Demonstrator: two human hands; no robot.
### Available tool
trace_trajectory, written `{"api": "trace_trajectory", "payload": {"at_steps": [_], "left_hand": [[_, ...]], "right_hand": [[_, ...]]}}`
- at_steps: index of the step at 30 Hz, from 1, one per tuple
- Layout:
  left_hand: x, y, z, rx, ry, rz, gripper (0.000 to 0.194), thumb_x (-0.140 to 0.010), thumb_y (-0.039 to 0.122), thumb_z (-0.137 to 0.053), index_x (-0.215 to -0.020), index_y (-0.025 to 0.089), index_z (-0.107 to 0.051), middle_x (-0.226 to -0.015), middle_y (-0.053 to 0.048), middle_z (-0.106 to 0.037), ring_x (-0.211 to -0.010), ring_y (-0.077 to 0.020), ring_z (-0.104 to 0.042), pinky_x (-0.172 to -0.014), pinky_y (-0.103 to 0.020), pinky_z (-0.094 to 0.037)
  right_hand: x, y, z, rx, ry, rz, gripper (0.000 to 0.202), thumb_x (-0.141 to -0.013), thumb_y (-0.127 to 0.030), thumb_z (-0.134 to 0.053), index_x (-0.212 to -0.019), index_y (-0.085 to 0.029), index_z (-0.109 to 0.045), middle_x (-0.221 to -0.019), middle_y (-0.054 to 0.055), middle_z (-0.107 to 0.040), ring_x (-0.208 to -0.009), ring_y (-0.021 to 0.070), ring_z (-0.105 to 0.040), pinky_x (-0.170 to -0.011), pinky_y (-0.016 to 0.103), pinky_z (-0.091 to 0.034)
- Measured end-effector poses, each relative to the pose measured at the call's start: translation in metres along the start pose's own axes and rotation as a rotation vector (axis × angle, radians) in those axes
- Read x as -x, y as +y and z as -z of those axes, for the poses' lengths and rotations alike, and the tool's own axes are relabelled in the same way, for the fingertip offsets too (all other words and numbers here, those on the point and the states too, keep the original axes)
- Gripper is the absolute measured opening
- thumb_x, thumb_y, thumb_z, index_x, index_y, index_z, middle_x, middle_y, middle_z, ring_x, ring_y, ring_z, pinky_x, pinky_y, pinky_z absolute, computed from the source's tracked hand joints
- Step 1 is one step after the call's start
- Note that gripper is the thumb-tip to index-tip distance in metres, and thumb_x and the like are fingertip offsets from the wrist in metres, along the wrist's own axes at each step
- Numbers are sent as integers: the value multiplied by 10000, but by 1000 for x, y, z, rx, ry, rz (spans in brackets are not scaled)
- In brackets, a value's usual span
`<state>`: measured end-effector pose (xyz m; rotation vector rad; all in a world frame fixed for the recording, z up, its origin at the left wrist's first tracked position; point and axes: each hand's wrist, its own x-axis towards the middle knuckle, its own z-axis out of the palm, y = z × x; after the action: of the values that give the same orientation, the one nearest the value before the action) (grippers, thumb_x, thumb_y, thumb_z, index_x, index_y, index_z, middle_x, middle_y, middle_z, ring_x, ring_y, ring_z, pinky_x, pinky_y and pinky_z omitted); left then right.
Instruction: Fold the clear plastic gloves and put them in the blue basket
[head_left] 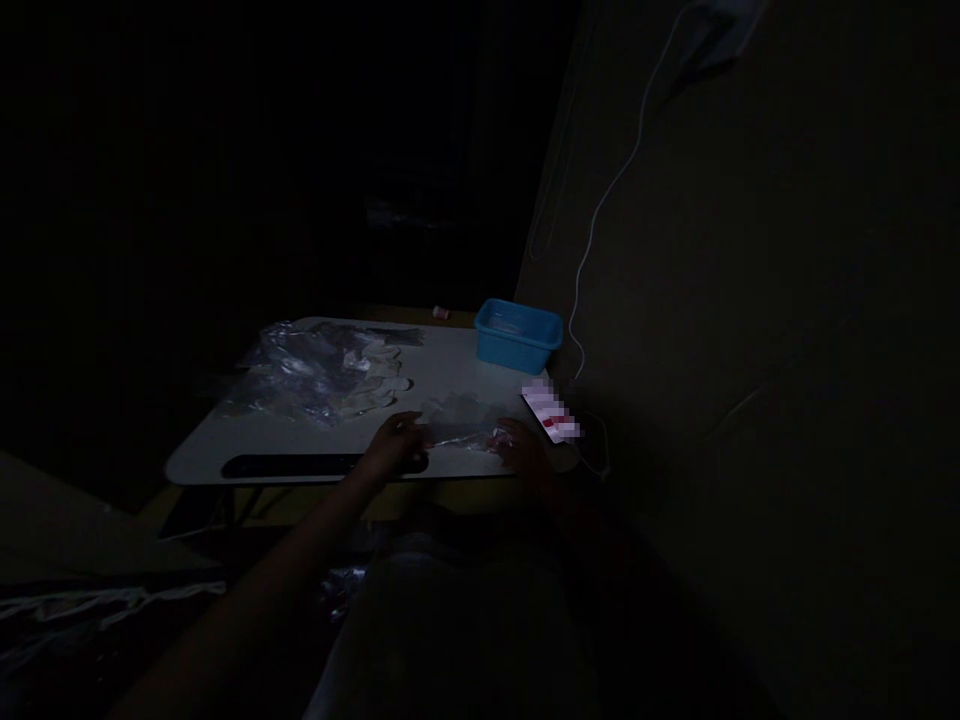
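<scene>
In dim light, a clear plastic bag [466, 440] stretches between my two hands, low over the front of the white table. My left hand [396, 445] has its fingers closed on the bag's left end. At the other end, my right hand [521, 450] is closed on a crumpled part of it. Darkness hides the fingertips and whether anything lies inside the bag. Left of my hands is a heap of shiny clear plastic [296, 370]. Whitish soft pieces [382, 378], perhaps gloves, lie along its right side.
A blue plastic basin [517, 338] stands at the table's back right corner. Near it, a lit phone [551, 410] lies by the right edge. A white cable [592, 230] hangs down the wall. A dark slot [300, 465] runs along the front of the white table [199, 455]. A small pink-and-white item [441, 313] is behind it.
</scene>
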<state>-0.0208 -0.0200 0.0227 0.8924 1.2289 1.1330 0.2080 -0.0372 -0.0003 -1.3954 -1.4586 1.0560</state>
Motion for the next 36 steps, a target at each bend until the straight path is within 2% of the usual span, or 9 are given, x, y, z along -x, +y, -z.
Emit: {"api": "trace_trajectory", "payload": {"at_steps": [5, 8, 13, 15, 24, 28, 31, 34, 36], "left_hand": [[3, 2, 2, -50, -62, 13, 394, -594, 226, -622, -960, 141, -505, -705, -31, -632, -480, -104, -565, -424, -200, -413], [2, -2, 4, -48, -75, -22, 390, -603, 244, -619, -966, 147, -515, -735, -38, -643, -520, -108, -580, -432, -196, -420], [-3, -12, 8, 18, 42, -93, 408, -548, 274, -675, -898, 170, -494, -865, -56, -645, -657, -142, -616, -514, -235, -478], [-2, -15, 9, 77, 56, -123, 436, -518, 273, -704, -880, 181, -481, -874, -49, -639, -695, -152, -619, -550, -258, -497], [4, -14, 3, 188, -46, -123, 558, -432, 237, -754, -897, 191, -449, -809, -8, -601, -646, -136, -602, -584, -291, -491], [1, -18, -2, 83, -80, -161, 581, -443, 275, -742, -935, 199, -444, -703, 33, -576, -572, -131, -585, -562, -291, -472], [0, -19, -3, -36, -82, -198, 566, -447, 283, -736, -937, 191, -467, -614, 45, -573, -549, -139, -582, -558, -285, -465], [2, -17, -2, -97, -63, -237, 556, -444, 287, -735, -924, 187, -473, -581, 41, -589, -564, -150, -592, -562, -283, -463], [4, -15, -1, -112, -48, -246, 552, -450, 315, -727, -918, 185, -464, -578, 39, -593, -565, -153, -592, -557, -283, -457]], "right_hand": [[0, -2, -1, 41, 12, 8, 406, -681, -222, -531, -1083, -175, -508, -809, 37, -659, -607, 137, -590, -502, 238, -474], [0, -2, -1, 62, 19, 18, 408, -667, -225, -537, -1071, -171, -511, -790, 37, -660, -607, 145, -589, -517, 253, -477], [0, 1, -2, 35, 18, 35, 387, -675, -253, -530, -1058, -204, -511, -809, 21, -661, -645, 147, -599, -563, 269, -488], [1, 3, -2, 37, 14, 27, 387, -678, -260, -530, -1060, -207, -510, -808, 20, -659, -651, 148, -600, -561, 269, -488], [-1, 6, -2, 110, 19, 92, 372, -673, -242, -515, -1041, -187, -534, -804, 37, -656, -720, 180, -603, -608, 300, -494], [-2, 8, -2, 93, 37, 108, 372, -655, -220, -528, -1026, -204, -539, -792, 21, -654, -705, 170, -600, -620, 302, -495], [-1, 7, -1, 49, -3, 110, 398, -659, -225, -534, -1056, -201, -525, -789, 20, -659, -673, 156, -597, -600, 293, -498], [2, 3, 1, -26, -50, 106, 419, -673, -275, -536, -1083, -190, -514, -809, 32, -661, -680, 155, -600, -568, 280, -502], [3, 0, 3, -64, -41, 118, 415, -665, -323, -556, -1060, -197, -535, -892, 48, -653, -731, 164, -607, -563, 275, -509]]}}
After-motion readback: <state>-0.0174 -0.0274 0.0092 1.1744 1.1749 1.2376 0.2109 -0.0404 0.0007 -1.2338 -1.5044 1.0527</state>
